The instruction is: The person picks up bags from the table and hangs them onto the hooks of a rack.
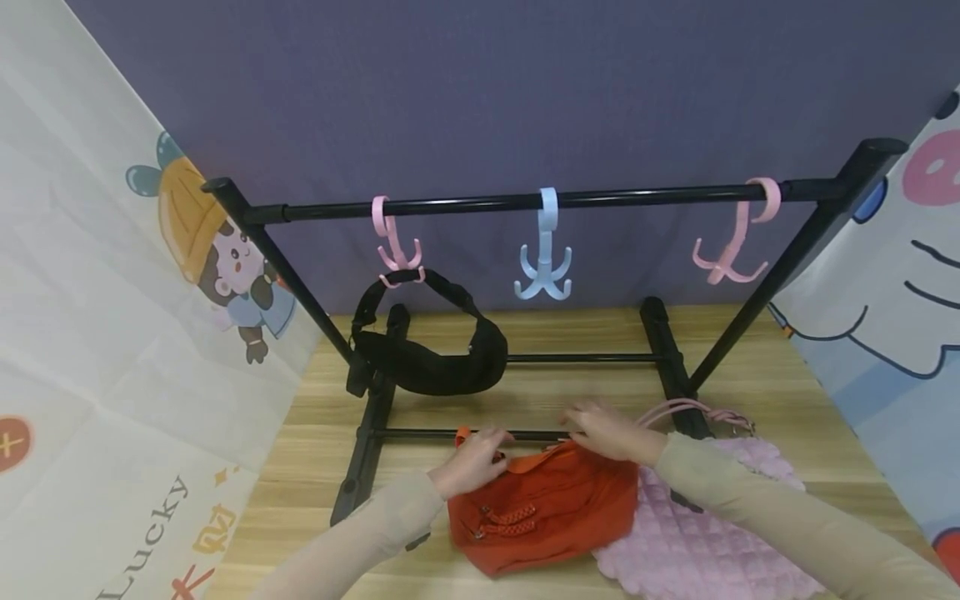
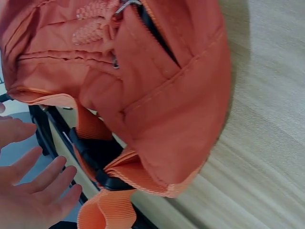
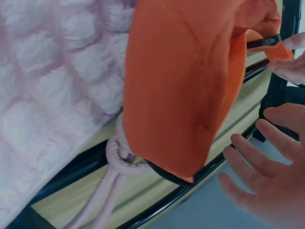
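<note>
One wooden surface (image 1: 292, 500) carried a black rack (image 1: 480, 203). A pink quilted bag (image 1: 690, 542) lay at right; an orange bag (image 1: 570, 492) lay at front centre, overlapping the pink quilted bag's left edge. A black bag (image 1: 435, 367) hung at left. My left hand (image 1: 474, 462) and right hand (image 1: 603, 429) were positioned at the orange bag's upper edge, fingers spread wide. A blue hook (image 1: 547, 250) hung mid-bar.

On the orange bag (image 1: 562, 504) we see matt, smooth cloth and a ribbed webbing strap (image 2: 114, 210); the pink bag (image 1: 690, 546) looks plush and quilted, the rack bar (image 1: 465, 203) glossy, the blue hook (image 1: 546, 250) smooth plastic, the tabletop (image 1: 300, 467) wood-grained.
</note>
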Motion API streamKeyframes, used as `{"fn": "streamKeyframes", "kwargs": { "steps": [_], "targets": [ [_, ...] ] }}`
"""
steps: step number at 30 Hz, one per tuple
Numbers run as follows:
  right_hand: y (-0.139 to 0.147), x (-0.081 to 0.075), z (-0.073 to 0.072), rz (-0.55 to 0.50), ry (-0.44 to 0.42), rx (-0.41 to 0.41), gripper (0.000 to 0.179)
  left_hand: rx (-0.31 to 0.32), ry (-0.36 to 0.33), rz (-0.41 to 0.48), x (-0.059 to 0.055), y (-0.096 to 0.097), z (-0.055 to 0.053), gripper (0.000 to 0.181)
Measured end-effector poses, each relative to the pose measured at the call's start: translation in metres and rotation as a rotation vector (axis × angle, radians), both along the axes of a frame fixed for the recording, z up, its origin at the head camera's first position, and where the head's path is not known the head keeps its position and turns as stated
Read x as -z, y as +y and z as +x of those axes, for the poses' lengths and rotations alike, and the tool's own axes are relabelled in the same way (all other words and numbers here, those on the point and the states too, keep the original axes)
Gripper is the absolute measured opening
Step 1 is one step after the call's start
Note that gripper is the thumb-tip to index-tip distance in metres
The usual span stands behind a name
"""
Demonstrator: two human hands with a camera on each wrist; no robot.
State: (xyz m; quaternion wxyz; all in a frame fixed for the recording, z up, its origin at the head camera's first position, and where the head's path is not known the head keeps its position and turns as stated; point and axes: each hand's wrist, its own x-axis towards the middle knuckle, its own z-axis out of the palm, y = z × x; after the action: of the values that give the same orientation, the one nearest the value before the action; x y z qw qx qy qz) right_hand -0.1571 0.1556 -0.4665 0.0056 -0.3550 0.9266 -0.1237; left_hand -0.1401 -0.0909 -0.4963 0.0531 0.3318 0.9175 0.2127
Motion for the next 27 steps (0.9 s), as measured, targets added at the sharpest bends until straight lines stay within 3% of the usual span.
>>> {"fn": "streamKeyframes", "kwargs": {
  "steps": [5, 18, 27],
  "targets": [
    [0.003, 0.004, 0.0, 0.012, -0.017, -0.008, 0.018, 0.016, 0.045, -0.035, 0.006, -0.002, -0.001, 0.024],
    [0.005, 0.013, 0.0, 0.122, -0.131, 0.032, 0.024, 0.022, 0.042, -0.194, 0.016, -0.006, -0.001, 0.03],
    [0.006, 0.019, -0.002, 0.099, -0.129, 0.033, 0.015, 0.014, 0.081, -0.204, 0.023, -0.01, -0.002, 0.027]
  ]
}}
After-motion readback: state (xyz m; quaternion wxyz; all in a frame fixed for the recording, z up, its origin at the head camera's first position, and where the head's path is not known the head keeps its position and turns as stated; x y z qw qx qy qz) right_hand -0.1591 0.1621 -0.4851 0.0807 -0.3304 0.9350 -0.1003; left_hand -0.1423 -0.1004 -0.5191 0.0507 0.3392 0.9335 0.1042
